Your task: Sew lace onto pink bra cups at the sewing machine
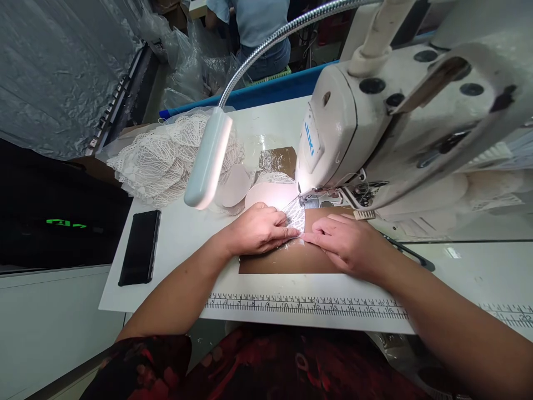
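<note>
A white lace piece runs under the needle area of a sewing machine, joined to or lying against a smooth pale pink cup; I cannot tell which. My left hand is closed on the lace from the left, its index finger stretched along the near edge. From the right, my right hand grips the same edge near its corner, with its index fingertip almost meeting the left one. The undersides of the fingers are hidden. Both hands rest over a brown sheet on the machine bed.
Stacked lace pieces lie at the back left, beside another pale cup. A lamp on a bendable neck hangs over the table. A black phone lies left, a printed ruler along the front edge. Another person sits beyond.
</note>
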Action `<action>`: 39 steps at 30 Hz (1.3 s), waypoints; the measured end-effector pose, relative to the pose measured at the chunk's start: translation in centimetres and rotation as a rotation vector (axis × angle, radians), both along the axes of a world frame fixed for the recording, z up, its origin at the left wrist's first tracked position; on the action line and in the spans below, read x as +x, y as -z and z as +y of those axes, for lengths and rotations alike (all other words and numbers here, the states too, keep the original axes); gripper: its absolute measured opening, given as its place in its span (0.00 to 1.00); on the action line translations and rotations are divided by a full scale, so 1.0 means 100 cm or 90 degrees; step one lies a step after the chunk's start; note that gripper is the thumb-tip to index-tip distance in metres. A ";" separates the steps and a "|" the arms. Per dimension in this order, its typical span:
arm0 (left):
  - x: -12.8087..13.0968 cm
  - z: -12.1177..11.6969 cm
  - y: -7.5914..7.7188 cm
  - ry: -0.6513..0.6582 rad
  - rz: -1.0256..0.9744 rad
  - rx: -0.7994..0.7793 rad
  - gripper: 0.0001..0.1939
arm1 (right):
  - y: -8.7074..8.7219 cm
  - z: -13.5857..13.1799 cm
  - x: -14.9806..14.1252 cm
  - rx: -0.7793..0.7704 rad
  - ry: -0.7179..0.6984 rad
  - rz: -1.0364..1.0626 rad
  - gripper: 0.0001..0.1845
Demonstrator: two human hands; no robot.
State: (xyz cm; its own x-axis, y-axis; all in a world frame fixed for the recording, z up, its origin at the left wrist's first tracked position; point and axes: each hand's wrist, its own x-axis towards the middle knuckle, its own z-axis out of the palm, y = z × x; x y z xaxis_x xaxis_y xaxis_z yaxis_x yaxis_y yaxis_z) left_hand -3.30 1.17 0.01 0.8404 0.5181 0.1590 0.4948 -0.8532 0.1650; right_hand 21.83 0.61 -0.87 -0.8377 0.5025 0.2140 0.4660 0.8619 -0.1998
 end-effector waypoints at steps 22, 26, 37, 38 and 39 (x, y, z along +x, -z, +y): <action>-0.002 0.000 0.000 0.009 0.006 0.023 0.16 | 0.002 -0.004 -0.004 0.015 0.037 0.035 0.18; 0.003 -0.002 -0.004 -0.019 -0.030 -0.012 0.17 | 0.001 -0.006 -0.005 0.027 0.043 0.020 0.18; 0.019 -0.001 0.001 -0.125 0.039 0.073 0.21 | -0.003 -0.007 -0.009 0.011 0.050 0.018 0.16; 0.018 -0.001 0.001 -0.124 0.044 0.078 0.21 | -0.003 -0.007 -0.009 0.009 0.050 0.019 0.16; 0.018 0.000 0.000 -0.122 0.049 0.082 0.21 | -0.003 -0.007 -0.009 0.008 0.052 0.020 0.16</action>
State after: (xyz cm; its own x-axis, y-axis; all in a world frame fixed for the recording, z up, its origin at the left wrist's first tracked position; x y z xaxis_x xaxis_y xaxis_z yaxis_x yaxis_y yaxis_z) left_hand -1.51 1.14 -0.02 0.7408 0.6488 0.1741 0.6566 -0.7541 0.0165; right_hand 20.96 -0.05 -0.52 -0.7871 0.5657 0.2458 0.5283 0.8240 -0.2049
